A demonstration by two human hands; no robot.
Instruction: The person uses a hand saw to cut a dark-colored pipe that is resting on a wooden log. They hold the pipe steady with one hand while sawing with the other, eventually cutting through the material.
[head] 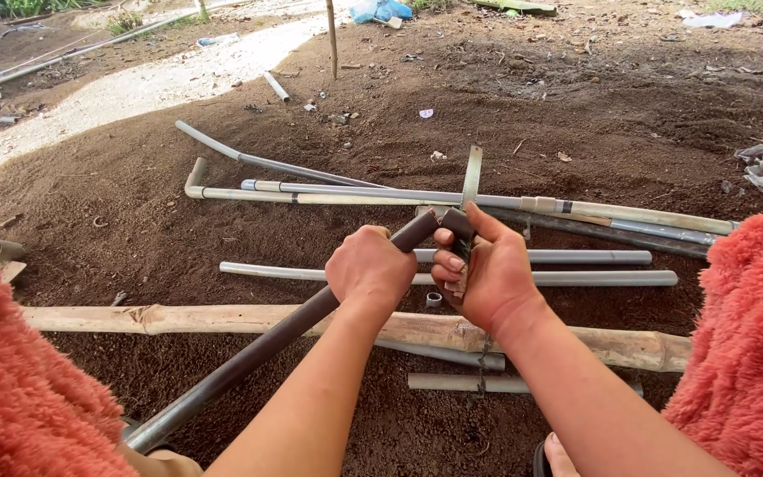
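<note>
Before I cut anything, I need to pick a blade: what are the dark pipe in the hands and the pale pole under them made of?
Dark pipe: probably plastic, smooth, matte grey-brown. Pale pole: wood or bamboo, rough, knotted, tan.

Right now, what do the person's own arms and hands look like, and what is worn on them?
Both forearms are bare; the left hand and right hand have no gloves, rings or watch visible. Fluffy coral-red fabric fills both lower corners; whether it is sleeves cannot be told.
</note>
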